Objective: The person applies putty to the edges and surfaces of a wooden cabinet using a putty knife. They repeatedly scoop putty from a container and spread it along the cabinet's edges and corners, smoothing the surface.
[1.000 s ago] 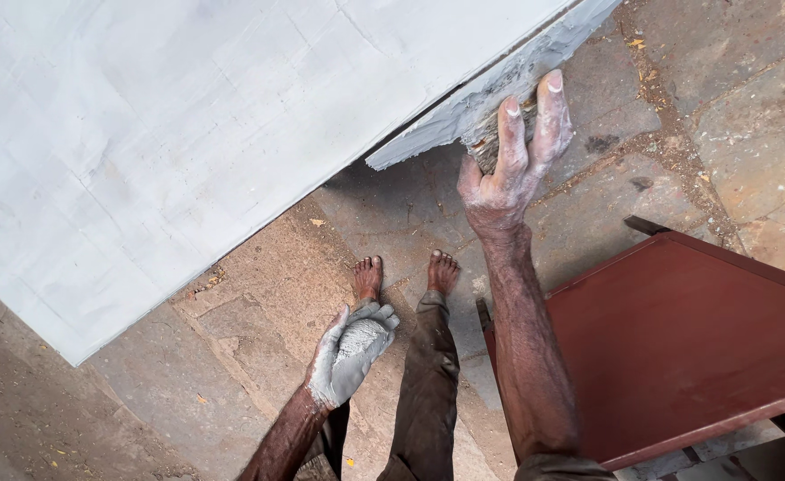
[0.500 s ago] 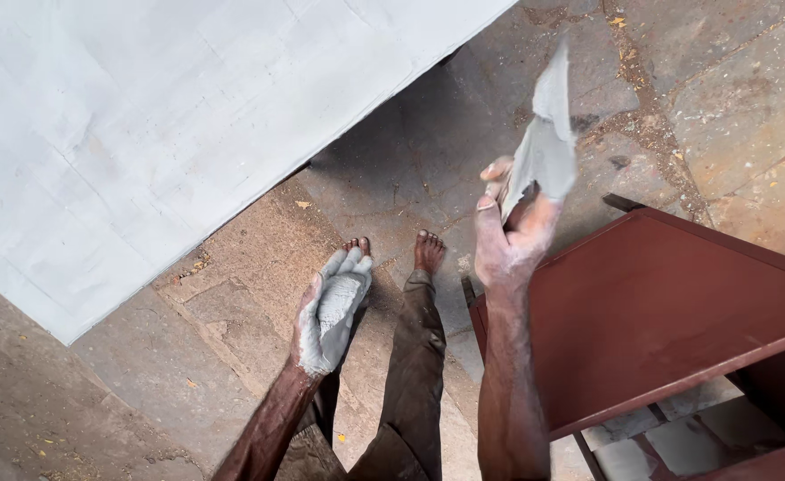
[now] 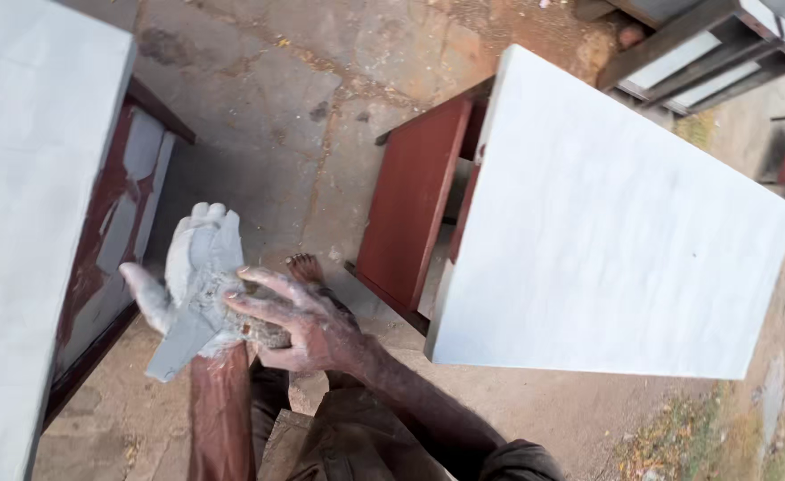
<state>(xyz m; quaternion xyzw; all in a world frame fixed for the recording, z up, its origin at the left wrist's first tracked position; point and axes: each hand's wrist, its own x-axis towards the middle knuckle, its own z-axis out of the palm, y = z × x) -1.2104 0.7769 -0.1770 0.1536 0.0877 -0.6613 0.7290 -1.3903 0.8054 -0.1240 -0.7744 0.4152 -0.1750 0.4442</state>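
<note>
- Grey putty scrap lying on the paste-caked left hand, palm up and fingers spread.
- Right hand pressing its bent fingertips onto that scrap, seemingly working it.
- White-coated board on the red-brown frame looking fully covered; second coated board at left.
- Bare stone floor beneath; remaining work unclear.

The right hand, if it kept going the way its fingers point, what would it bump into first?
The right hand points left at the putty-coated left hand, whose palm it already touches. So it would meet that palm at once.
</note>
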